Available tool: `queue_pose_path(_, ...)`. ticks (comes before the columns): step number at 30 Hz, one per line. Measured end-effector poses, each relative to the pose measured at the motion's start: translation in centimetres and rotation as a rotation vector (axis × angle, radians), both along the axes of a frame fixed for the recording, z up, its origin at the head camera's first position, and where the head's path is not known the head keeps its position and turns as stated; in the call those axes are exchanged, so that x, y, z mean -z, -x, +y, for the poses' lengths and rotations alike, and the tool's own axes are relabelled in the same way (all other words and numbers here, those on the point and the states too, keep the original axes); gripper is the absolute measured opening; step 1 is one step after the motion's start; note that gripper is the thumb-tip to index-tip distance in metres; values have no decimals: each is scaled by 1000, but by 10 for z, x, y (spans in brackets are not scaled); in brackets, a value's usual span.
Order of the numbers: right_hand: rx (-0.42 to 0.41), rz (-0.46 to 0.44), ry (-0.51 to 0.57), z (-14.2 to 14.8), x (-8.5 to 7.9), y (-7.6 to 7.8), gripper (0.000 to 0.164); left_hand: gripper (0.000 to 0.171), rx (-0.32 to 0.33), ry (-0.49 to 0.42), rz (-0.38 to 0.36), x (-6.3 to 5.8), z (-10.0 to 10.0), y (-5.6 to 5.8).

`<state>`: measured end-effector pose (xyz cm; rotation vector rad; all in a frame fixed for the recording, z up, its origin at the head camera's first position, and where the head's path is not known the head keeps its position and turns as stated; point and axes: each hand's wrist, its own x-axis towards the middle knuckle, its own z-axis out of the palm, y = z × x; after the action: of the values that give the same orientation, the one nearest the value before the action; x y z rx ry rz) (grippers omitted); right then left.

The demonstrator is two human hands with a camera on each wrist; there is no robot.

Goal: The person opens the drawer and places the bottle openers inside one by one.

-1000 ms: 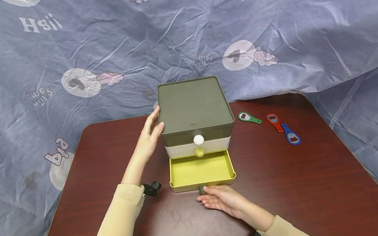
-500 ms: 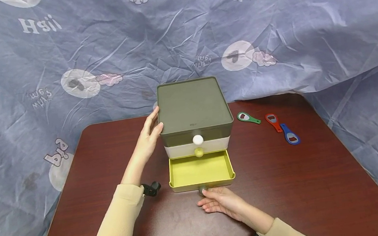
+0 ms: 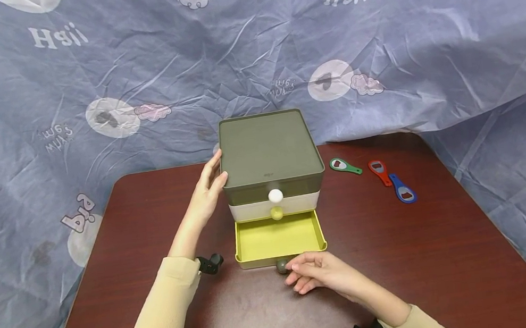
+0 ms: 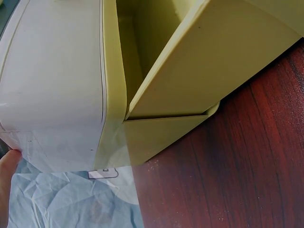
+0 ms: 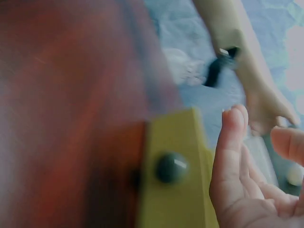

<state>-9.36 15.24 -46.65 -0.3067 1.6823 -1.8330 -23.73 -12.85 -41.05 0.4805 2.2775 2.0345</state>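
drawer unit (image 3: 268, 147) on table (image 3: 423, 265) | bottle openers (image 3: 382, 175) right of unit | cloth (image 3: 240, 38) behind table

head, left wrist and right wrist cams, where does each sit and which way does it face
Head: on the person's head, facing forward and down at the box and table; left hand, right hand and sleeves show.
Left wrist: on that wrist, facing the box and its open yellow drawer; a bit of the left fingers shows.
Right wrist: on that wrist, facing the drawer's dark knob, blurred; right fingers and left hand show.
Shared by head and right wrist: knob, both hands.
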Motion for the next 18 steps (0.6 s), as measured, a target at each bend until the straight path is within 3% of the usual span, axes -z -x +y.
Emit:
queue_pose_path(4,49,116,-33,20,-25,16,43,57,-1,-10,1,0,0,1)
queue_pose_path(9,261,192,-76,54,-43,39,23,57,-9,-1,-3,1,-1,1)
queue_pose_path(13,417,194,-60,83,-46,57,13,57,-10,1,-3,1,0,0)
queue_pose_path(18,593,219,-43,124,-33,83,19,56,-9,-4,1,1,0,0)
